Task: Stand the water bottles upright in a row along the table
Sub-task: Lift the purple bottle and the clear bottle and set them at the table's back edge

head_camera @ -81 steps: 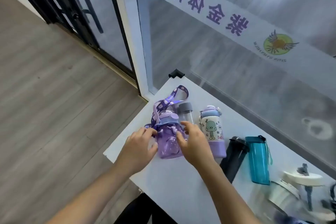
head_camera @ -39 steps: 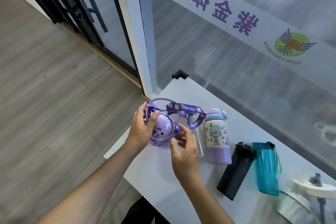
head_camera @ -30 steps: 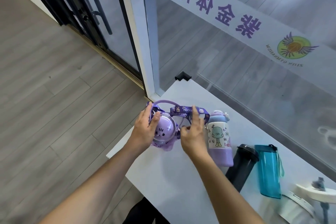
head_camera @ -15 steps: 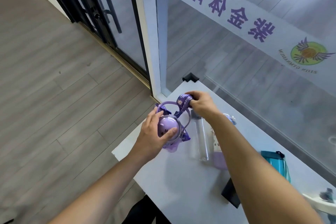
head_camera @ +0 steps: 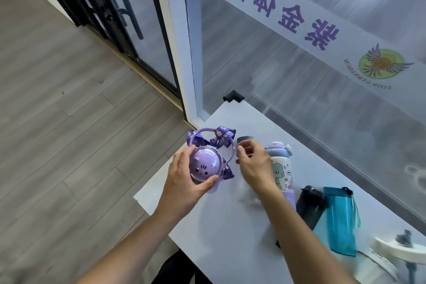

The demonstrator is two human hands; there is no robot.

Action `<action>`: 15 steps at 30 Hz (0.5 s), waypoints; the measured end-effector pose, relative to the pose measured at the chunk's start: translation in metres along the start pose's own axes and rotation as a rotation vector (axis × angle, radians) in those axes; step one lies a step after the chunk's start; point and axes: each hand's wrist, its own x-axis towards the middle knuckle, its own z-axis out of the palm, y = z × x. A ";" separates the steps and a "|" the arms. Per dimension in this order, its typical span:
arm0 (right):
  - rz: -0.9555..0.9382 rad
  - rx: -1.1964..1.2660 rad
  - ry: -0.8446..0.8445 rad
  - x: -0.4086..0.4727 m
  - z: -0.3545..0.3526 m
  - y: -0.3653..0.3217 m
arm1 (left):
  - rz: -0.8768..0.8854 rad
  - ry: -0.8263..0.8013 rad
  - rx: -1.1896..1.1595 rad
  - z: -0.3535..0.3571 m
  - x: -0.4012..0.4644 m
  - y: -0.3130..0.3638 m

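A purple bottle (head_camera: 205,166) with a domed lid and a cartoon face stands upright near the left end of the white table (head_camera: 214,240). My left hand (head_camera: 184,182) is wrapped round it. Its purple printed strap (head_camera: 221,137) is bunched behind the lid. My right hand (head_camera: 253,166) curls over a clear bottle with a grey cap (head_camera: 244,139) that lies flat; most of that bottle is hidden under the hand. To the right lie a white-and-purple cartoon bottle (head_camera: 283,169), a black bottle (head_camera: 311,205) and a teal bottle (head_camera: 341,220).
A glass wall with purple lettering runs along the table's far side, and a black guard (head_camera: 232,96) caps the far corner. The table's left edge (head_camera: 140,199) drops to grey wooden floor. A white object (head_camera: 396,249) sits at the lower right.
My right hand has let go of the purple strap and come down onto the clear bottle. My left hand still holds the purple bottle, which now stands upright.
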 end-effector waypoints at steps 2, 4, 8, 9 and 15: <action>-0.017 0.083 -0.034 -0.016 0.009 0.008 | 0.007 0.011 -0.024 0.002 0.006 0.001; -0.024 0.147 -0.024 -0.022 0.013 0.011 | -0.008 0.003 -0.059 0.004 0.015 0.003; -0.022 0.135 -0.040 -0.013 0.010 0.004 | -0.027 -0.035 -0.087 0.006 0.042 0.002; -0.022 0.128 -0.043 -0.007 0.010 0.004 | -0.030 -0.053 -0.081 0.007 0.050 0.002; -0.013 0.128 -0.001 0.014 -0.003 0.000 | 0.022 -0.194 -0.024 0.013 0.096 0.012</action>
